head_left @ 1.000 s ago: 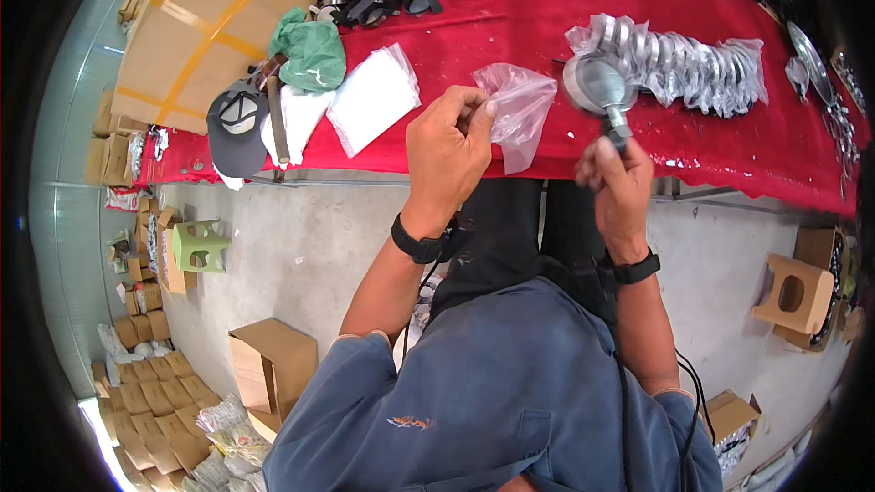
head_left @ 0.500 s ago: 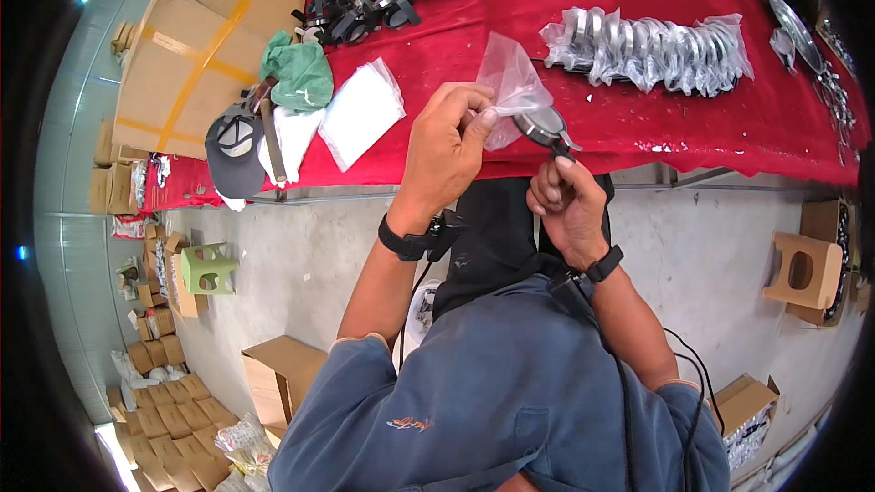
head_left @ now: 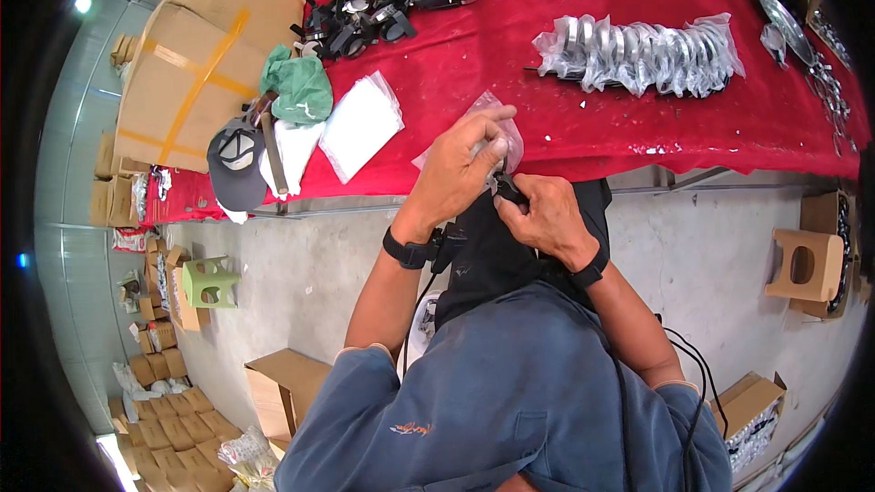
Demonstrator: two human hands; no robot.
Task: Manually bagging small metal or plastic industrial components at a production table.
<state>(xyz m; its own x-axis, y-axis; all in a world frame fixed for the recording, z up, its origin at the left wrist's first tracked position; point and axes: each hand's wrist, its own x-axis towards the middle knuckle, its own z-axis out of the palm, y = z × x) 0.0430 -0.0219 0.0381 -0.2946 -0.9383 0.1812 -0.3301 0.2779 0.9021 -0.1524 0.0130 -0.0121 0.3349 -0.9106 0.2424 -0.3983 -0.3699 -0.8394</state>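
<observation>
Just over the table's front edge, my left hand (head_left: 458, 164) is closed on a small clear plastic bag (head_left: 513, 139), its fingers pinching the film. My right hand (head_left: 551, 223) grips the black end of a round metal piece with a black handle (head_left: 504, 188). The metal part lies at the bag, mostly hidden by my left fingers and the film, so how far inside it sits cannot be told. Farther off on the red cloth lies a heap of similar unwrapped pieces (head_left: 383, 11). A row of bagged ones (head_left: 643, 53) lies to the right.
Left of my hands lies a stack of clear bags (head_left: 362, 128), with a green bag (head_left: 299, 87) and a grey cap (head_left: 237, 159) beside it. A large cardboard box (head_left: 196, 64) stands at the far left. Stools and cartons stand on the floor.
My right hand has moved left and up to my left hand, bringing the metal piece against the bag. The bag has dropped lower and now mostly sits behind my left fingers.
</observation>
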